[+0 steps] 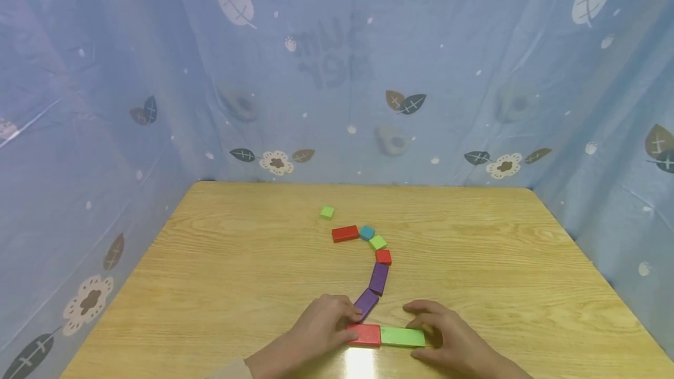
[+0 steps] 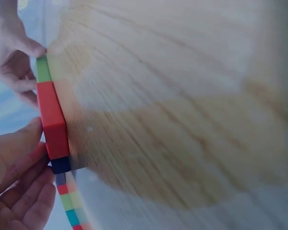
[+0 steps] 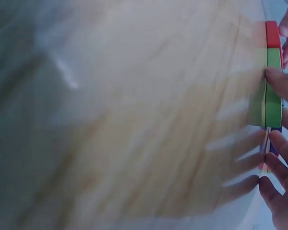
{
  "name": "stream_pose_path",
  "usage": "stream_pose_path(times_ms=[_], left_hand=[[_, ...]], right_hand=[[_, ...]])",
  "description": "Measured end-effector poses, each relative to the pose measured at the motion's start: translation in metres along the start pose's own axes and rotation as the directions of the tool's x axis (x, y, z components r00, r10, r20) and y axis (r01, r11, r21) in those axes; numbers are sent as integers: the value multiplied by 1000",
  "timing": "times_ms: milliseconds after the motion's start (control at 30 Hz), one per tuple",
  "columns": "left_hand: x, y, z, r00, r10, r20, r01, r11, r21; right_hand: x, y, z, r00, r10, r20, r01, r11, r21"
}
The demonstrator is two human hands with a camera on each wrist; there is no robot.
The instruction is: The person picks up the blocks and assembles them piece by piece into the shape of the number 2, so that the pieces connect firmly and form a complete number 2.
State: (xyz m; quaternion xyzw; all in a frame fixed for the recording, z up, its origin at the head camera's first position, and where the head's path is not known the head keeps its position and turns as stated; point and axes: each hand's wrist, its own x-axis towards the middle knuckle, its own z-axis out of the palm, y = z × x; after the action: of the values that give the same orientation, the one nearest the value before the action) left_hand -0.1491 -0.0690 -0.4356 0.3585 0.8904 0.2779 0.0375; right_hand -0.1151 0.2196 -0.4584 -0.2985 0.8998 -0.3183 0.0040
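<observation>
In the head view, a red block [image 1: 368, 336] and a longer green block [image 1: 402, 337] lie end to end near the table's front edge. My left hand [image 1: 326, 323] grips the red block's left end, thumb on its near side and index finger at the far side, close to a purple block [image 1: 367, 304]. Around the right end of the green block, my right hand [image 1: 455, 335] pinches it between thumb and index finger, the other fingers spread. The left wrist view shows the left thumb against the red block [image 2: 55, 122]. A second purple block [image 1: 379, 278] touches the first.
Beyond the purple blocks, a small red block [image 1: 384, 257], a small green block [image 1: 377, 243], a blue block [image 1: 367, 233] and a longer red block [image 1: 344, 234] continue the curve. Another small green block [image 1: 327, 213] sits apart farther back. A patterned blue curtain [image 1: 337, 133] encloses the wooden table [image 1: 237, 250].
</observation>
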Motion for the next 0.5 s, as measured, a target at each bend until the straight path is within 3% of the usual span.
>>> stream_pose_path(times_ms=[233,367,500], left_hand=[[5,2,-6,999,0,34,-1,1000,24],[15,1,-13,998,-12,57,15,998,-55],[24,-4,-15,999,-17,36,23,983,-183]], right_hand=[[2,1,-1,1000,-7,13,7,999,32],[2,3,-1,999,-40,-4,40,999,28],[0,3,2,998,-59,-18,60,998,36]])
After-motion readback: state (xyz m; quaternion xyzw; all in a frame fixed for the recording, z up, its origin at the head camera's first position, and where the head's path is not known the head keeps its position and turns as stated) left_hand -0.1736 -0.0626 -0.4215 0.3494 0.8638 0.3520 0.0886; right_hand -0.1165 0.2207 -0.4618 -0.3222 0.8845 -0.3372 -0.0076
